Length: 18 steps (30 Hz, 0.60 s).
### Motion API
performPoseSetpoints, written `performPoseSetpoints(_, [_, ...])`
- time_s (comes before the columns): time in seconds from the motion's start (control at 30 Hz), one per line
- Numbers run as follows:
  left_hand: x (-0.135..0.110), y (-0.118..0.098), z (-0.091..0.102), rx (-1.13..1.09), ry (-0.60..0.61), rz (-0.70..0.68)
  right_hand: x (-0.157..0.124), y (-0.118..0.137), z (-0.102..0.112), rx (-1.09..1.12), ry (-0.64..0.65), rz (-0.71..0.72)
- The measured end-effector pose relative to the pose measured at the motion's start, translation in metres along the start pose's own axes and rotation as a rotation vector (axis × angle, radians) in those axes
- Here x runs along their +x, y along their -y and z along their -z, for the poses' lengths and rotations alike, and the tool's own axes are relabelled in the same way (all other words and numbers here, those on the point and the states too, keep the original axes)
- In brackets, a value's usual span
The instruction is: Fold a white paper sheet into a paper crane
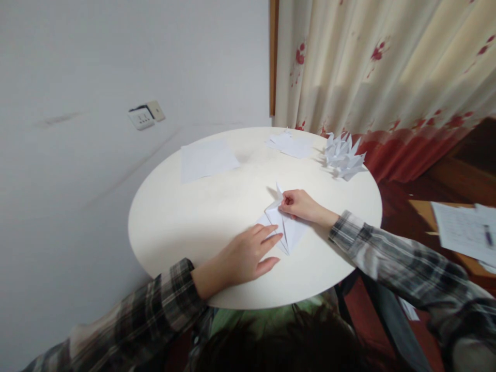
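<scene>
Head view, folded paper (296,231) on 1 white table (182,217), scuffed wall (93,57), curtain (344,77)

- Here it is, a smooth, white, rounded tabletop (174,222)!
- Toward the near side, a pointed, partly folded white paper (297,232), one tip sticking up.
- Far left, a flat, four-sided white paper sheet (207,159).
- Far edge, overlapping loose white papers (296,147).
- And right of those, clustered spiky white folded-paper shapes (343,155)!
</scene>
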<state>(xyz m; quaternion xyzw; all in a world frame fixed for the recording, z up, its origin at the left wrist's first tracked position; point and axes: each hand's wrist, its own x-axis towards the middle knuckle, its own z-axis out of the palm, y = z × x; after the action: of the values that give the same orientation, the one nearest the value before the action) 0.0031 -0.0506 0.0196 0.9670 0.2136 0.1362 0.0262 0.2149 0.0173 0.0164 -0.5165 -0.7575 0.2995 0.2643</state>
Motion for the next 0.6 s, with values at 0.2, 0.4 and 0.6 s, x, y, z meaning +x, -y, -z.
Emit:
performPoseSetpoints(0.2, [0.001,0.011,0.001,-0.055,-0.017,0.013,-0.003,0.001,0.001,-0.03,-0.012,0.014])
performPoseSetpoints(0.4, [-0.002,0.02,0.0,-0.072,0.018,0.027,-0.004,0.0,0.0,-0.059,-0.024,0.008])
performPoseSetpoints(0.6, [-0.001,0.027,-0.001,-0.035,0.034,0.029,-0.006,-0.001,0.0,-0.059,-0.028,0.01])
